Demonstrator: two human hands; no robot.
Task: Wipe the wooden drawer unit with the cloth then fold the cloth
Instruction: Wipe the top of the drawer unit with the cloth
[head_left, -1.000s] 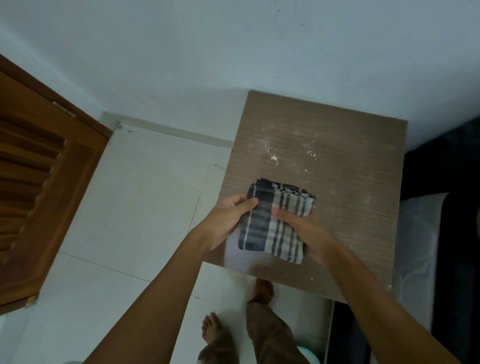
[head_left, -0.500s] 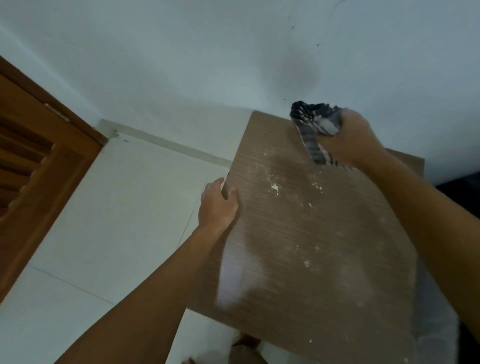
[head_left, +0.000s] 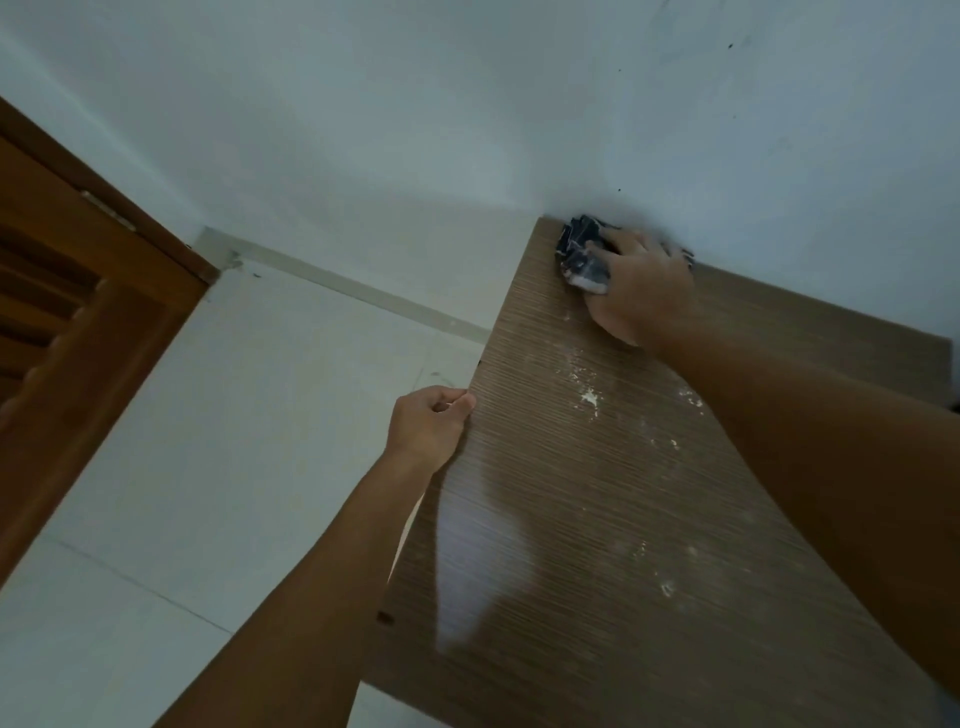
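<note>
Head view: the right hand (head_left: 641, 288) presses the bunched cloth (head_left: 582, 252) onto the drawer unit (head_left: 597, 519) at its far corner by the wall, fingers closed over it. White specks lie nearer than the cloth. The left hand (head_left: 428, 428) grips the unit's left edge, fingers curled.

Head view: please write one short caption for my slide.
Right hand presses cloth on dusty drawer unit; left hand steadies its edge.

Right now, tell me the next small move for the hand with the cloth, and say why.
Probably drag the right hand toward you, pressing the bunched checked cloth down. It sits at the far left corner of the drawer unit's top, by the wall, and the white dust specks lie unwiped nearer you. The left hand braces the left edge.
</note>
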